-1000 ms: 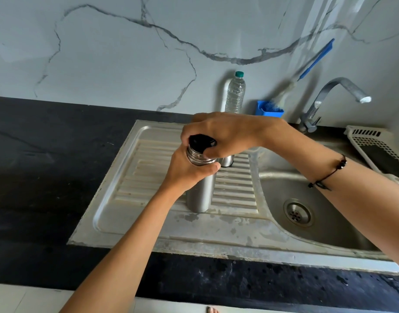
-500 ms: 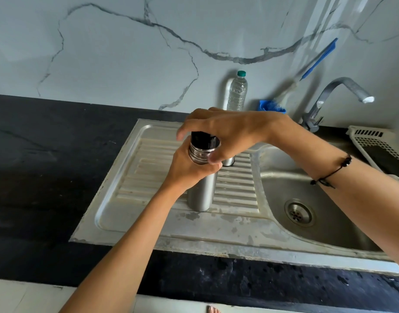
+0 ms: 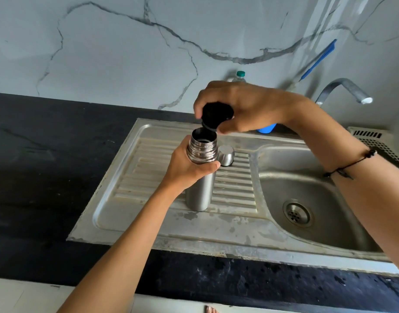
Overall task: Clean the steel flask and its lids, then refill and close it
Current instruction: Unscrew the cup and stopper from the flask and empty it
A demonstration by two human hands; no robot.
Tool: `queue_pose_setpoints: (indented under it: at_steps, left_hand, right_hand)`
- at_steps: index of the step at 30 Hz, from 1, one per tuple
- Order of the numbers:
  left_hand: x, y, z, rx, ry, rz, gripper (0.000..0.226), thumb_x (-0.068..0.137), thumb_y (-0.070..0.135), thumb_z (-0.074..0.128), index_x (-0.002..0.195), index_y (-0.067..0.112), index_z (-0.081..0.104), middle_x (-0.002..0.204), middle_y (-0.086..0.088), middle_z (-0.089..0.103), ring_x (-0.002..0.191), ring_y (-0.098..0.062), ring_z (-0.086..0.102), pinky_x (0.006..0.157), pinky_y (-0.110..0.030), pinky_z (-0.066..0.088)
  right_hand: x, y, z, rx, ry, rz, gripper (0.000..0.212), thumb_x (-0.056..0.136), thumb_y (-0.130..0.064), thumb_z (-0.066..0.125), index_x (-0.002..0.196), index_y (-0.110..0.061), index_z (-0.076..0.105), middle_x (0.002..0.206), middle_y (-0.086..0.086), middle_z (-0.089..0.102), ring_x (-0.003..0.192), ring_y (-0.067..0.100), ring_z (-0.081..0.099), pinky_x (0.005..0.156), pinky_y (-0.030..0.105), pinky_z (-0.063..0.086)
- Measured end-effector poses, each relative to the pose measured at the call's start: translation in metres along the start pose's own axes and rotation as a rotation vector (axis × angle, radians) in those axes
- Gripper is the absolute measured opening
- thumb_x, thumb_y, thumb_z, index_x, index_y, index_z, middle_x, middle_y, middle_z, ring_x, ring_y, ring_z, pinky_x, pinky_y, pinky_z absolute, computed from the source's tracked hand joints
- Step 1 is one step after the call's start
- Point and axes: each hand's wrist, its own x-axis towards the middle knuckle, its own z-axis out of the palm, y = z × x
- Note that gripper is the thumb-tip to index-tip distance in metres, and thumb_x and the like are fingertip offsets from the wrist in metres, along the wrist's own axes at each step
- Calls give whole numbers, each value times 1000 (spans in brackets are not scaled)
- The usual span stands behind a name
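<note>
At centre frame, you stood the steel flask (image 3: 199, 177) upright on the ribbed drainboard (image 3: 135, 168) of the sink (image 3: 307, 199), your left hand (image 3: 189, 170) wrapped round its shoulder just below the threaded neck, grip closed on the metal. Just above the open mouth, your right hand (image 3: 246, 107) held the black inner lid (image 3: 216, 115), fingers curled over its top and thumb beneath, the lid tilted and clear of the rim. The steel outer cap (image 3: 226, 155) sat upside down on the drainboard, just right of the flask's neck.

The flask looked rigid and smooth-walled, likely slick once wet, so the ridged neck was probably the surer place to take hold; how much liquid it carried could not be told. The small lid seemed light and easy to pinch by its edge.

Your left forearm rose from the lower left of the frame across the dark desk (image 3: 36, 177); your right forearm, a black cord at the wrist, crossed from the right edge over the basin, wrist bent down. A tap (image 3: 343, 89) stood at upper right.
</note>
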Motion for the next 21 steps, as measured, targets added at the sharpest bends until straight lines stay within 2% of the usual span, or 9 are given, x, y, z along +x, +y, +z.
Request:
queue_pose_setpoints:
  at_steps: [3, 6, 8, 11, 16, 21]
  left_hand:
    - [0, 0, 0, 12, -1, 3, 56, 46, 30, 80, 97, 21, 59, 78, 11, 69, 73, -4, 65, 65, -17, 49]
    - [0, 0, 1, 12, 12, 7, 58, 43, 35, 79, 96, 22, 59, 81, 7, 69, 74, -6, 65, 67, -20, 51]
    - [0, 0, 1, 10, 9, 9, 59, 44, 35, 79, 97, 21, 59, 83, 6, 69, 75, -7, 66, 68, -21, 51]
    - [-1, 2, 2, 1, 10, 7, 58, 43, 34, 78, 97, 20, 59, 81, 9, 71, 74, -5, 66, 68, -19, 51]
    - [-2, 4, 4, -7, 19, 5, 55, 42, 33, 77, 93, 24, 57, 75, 18, 70, 71, 0, 64, 66, -15, 49]
    - [-3, 4, 4, 9, 32, -4, 56, 44, 33, 78, 95, 24, 58, 78, 16, 70, 74, -2, 65, 68, -17, 50]
  right_hand:
    - [-8, 20, 6, 12, 95, 163, 37, 79, -13, 67, 112, -26, 55, 104, -2, 55, 92, 16, 53, 77, 28, 47]
    - [-12, 48, 35, 28, 50, 335, 36, 81, -16, 67, 113, -26, 54, 100, -1, 56, 87, 16, 56, 69, 27, 46]
    - [-11, 68, 64, 35, 6, 399, 38, 81, -18, 67, 116, -23, 53, 101, -2, 56, 88, 16, 55, 71, 26, 42]
    - [-8, 95, 108, 13, -45, 459, 39, 82, -20, 66, 118, -19, 51, 105, 1, 54, 97, 21, 53, 77, 29, 41]
    - [-6, 119, 161, -51, -94, 506, 42, 83, -25, 64, 121, -18, 46, 115, 8, 52, 103, 27, 53, 86, 37, 46]
    - [-3, 126, 183, -122, -52, 485, 47, 85, -25, 62, 127, -18, 43, 122, 13, 46, 105, 34, 53, 82, 41, 48]
